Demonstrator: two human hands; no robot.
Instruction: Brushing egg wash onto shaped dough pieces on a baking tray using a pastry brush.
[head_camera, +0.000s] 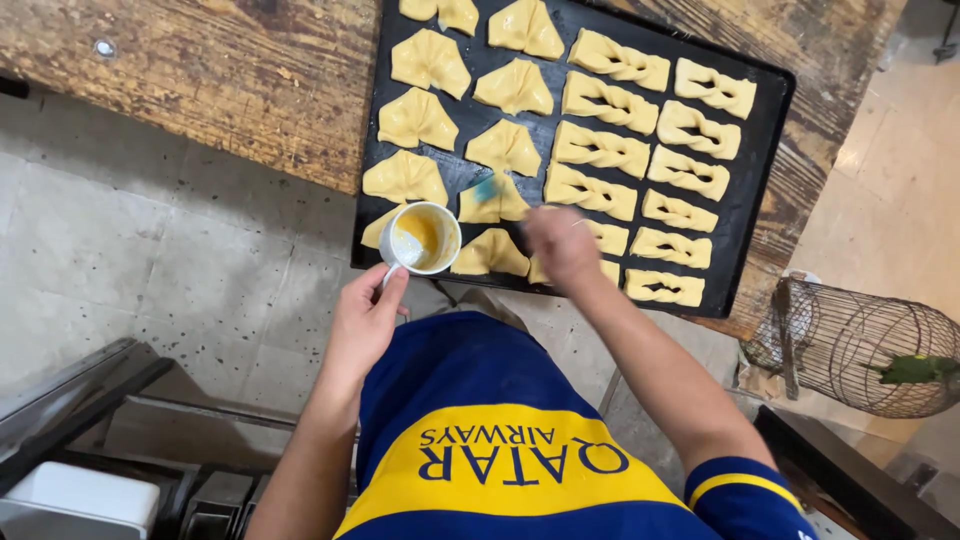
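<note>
Egg-washing raw pastries (505, 148) on black tray (765, 130), wooden desk (250, 80).
Left hand (362, 322) gripping cup (422, 238) by handle; right hand (560, 243) closed on brush (487, 188) (blurred). Dough soft, easily dented: light strokes, lifting from underneath.

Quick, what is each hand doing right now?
Left hand: closed on the handle of a small white cup of yellow wash.
Right hand: blurred, closed on a blue-tipped brush over the pale dough pieces.
</note>
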